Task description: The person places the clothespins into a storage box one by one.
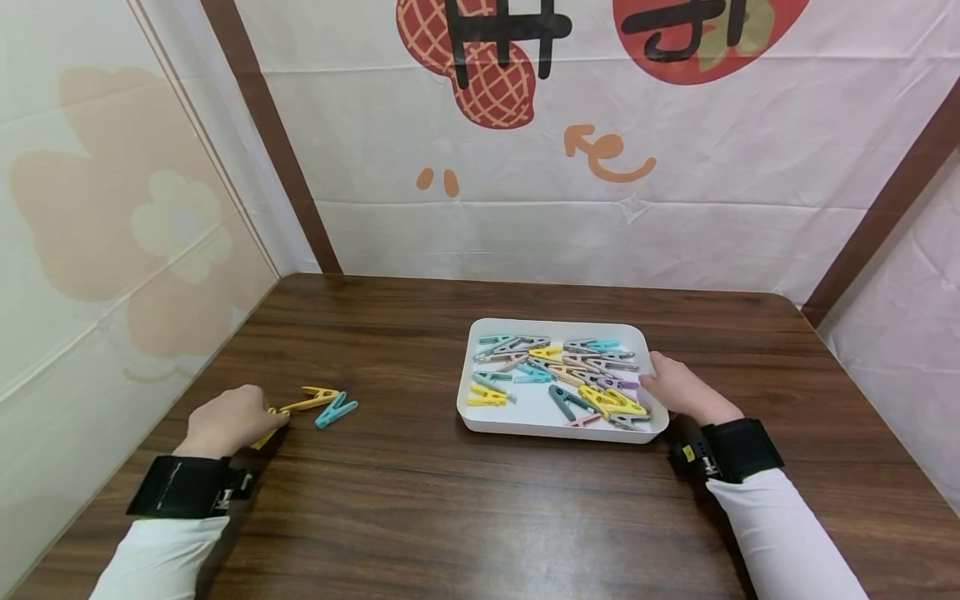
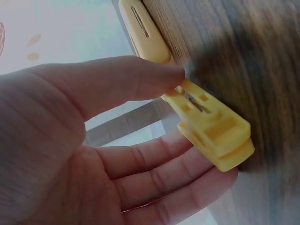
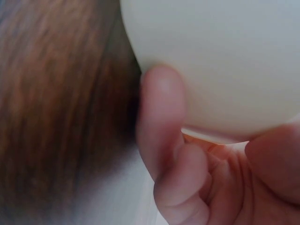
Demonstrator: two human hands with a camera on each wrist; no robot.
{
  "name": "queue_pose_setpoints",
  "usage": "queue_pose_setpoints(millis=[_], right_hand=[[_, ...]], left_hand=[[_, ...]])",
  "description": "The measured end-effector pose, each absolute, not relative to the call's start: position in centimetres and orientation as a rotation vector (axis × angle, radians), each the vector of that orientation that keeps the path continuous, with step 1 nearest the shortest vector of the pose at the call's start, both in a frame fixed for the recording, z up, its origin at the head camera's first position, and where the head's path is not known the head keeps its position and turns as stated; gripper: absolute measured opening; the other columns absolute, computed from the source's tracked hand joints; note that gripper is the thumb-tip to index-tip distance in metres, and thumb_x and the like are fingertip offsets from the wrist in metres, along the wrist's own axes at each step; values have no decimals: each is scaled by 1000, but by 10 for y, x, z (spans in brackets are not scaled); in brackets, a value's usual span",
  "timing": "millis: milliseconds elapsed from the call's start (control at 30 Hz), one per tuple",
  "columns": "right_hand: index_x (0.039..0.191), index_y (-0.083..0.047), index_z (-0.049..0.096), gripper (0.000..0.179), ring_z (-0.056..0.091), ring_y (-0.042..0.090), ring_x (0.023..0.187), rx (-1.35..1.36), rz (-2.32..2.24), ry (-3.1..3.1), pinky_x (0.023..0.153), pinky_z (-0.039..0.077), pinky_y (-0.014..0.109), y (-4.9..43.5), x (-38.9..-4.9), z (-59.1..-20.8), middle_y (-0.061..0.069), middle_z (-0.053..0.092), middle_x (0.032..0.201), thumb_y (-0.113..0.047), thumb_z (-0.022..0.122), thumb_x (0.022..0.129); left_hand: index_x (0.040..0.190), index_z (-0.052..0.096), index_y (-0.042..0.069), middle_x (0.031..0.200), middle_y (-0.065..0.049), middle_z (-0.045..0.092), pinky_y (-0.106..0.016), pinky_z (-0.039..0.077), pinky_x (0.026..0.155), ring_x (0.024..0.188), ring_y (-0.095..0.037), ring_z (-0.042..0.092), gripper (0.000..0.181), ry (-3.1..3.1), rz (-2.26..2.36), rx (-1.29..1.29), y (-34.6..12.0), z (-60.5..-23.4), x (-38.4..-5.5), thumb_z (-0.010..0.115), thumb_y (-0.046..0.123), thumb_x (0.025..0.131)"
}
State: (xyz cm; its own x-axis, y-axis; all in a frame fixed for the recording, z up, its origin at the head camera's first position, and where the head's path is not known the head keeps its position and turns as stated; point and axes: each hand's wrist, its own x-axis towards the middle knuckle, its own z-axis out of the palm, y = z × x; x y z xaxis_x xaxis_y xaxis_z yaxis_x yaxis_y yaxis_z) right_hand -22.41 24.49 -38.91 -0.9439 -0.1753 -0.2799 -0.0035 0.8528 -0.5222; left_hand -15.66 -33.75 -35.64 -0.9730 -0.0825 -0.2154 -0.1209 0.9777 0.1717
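Note:
My left hand (image 1: 231,421) is at the table's left side, pinching a yellow clothespin (image 2: 213,126) between thumb and fingers. Just past it lie a darker yellow clothespin (image 1: 313,399) and a blue clothespin (image 1: 336,410). The darker yellow one shows beyond my thumb in the left wrist view. On the right, my right hand (image 1: 688,389) grips the right end of a white tray (image 1: 495,427), its fingers bent at the wall in the right wrist view. Several clothespins in yellow, grey, teal, blue, pink and purple are spread inside the tray, such as a dark green clothespin (image 1: 562,402).
The dark wood table (image 1: 420,517) carries the tray right of its middle. A white printed cloth (image 1: 540,242) hangs behind the table's back edge, and another cloth panel (image 1: 90,350) stands along the left side.

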Motion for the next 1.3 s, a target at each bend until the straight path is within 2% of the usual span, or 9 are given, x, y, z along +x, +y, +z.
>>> queue_pose_setpoints(millis=[167,300,467,633,833,1067,1300], right_hand=[[141,17,22,54,57,31,85,-130,-773,2704,56,47,34,244,-223,-387,35,45,125,-13,44,102],[141,16,22,53,57,30,84,-125,-776,2701,55,48,33,244,-223,-387,36,44,125,-12,44,102],[142,17,20,55,57,30,84,-126,-765,2703,56,48,34,244,-224,-386,37,42,129,-13,43,102],[142,18,19,56,57,32,87,-121,-763,2705,57,47,34,244,-224,-385,38,40,130,-13,43,102],[141,18,21,55,57,32,87,-132,-765,2704,56,48,34,244,-224,-387,37,43,127,-13,44,102],[142,18,18,57,57,30,84,-134,-760,2711,56,47,34,245,-226,-390,38,40,130,-13,44,102],[142,17,21,54,57,30,85,-130,-788,2699,55,47,34,245,-225,-390,36,43,128,-13,43,102]], left_hand=[[62,46,15,55,2,41,-33,30,49,51,-17,43,36,2960,323,-159,-343,-357,-154,61,33,89],[77,55,6,63,-3,50,-35,34,50,57,-21,48,31,3004,352,-183,-348,-352,-155,62,34,88],[96,60,-4,76,-13,60,-38,40,49,64,-26,56,40,3132,387,-171,-341,-344,-154,64,34,88],[106,62,-2,87,-16,66,-36,40,48,67,-26,60,42,3278,441,-35,-314,-328,-161,64,36,89],[108,62,3,82,-10,65,-33,38,47,61,-19,55,35,3339,522,223,-267,-306,-170,66,33,89],[98,63,11,73,0,61,-33,39,51,59,-14,53,23,3349,489,534,-207,-294,-187,68,29,86],[97,62,13,73,3,57,-30,40,53,62,-13,51,25,3303,379,825,-154,-296,-197,73,30,82]])
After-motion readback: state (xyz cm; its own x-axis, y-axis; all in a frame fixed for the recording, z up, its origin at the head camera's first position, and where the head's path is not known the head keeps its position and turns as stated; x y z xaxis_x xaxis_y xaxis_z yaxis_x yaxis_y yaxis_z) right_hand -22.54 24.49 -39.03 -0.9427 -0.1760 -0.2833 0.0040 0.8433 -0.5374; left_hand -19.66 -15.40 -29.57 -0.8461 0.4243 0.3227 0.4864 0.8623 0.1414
